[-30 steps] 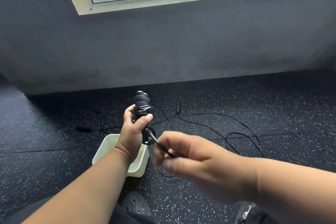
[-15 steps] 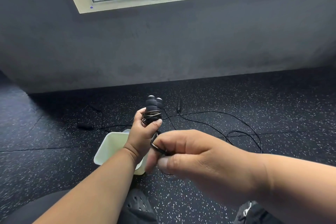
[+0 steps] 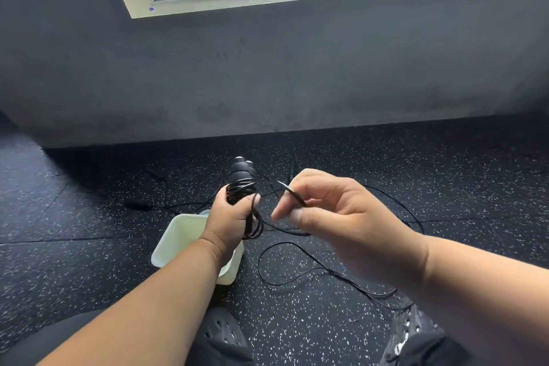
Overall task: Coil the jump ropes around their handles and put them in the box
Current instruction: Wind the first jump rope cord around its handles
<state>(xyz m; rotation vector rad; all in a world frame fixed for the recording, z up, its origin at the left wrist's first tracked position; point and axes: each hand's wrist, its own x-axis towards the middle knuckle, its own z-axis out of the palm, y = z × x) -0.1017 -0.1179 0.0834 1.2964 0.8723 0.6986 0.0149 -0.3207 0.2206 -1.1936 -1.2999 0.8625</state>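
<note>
Left hand (image 3: 230,217) grips two ribbed black handles (image 3: 242,174) upright, thin glossy cord (image 3: 252,221) coiled around them; right hand (image 3: 329,217), at 3 o'clock, pinches the same cord between thumb and fingers (image 3: 285,209). At 6 o'clock, the pale plastic box (image 3: 178,242) sits partly hidden by the left wrist. Slack cord loops over speckled rubber floor (image 3: 312,336); a second rope at 12 o'clock is hard to make out.

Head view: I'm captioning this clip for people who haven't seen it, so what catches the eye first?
Centre frame, the left hand grips black handles bundled upright with rope wound round them. Beside it, the right hand pinches the loose rope, which trails across the speckled floor. A pale box sits under the left wrist.
</note>
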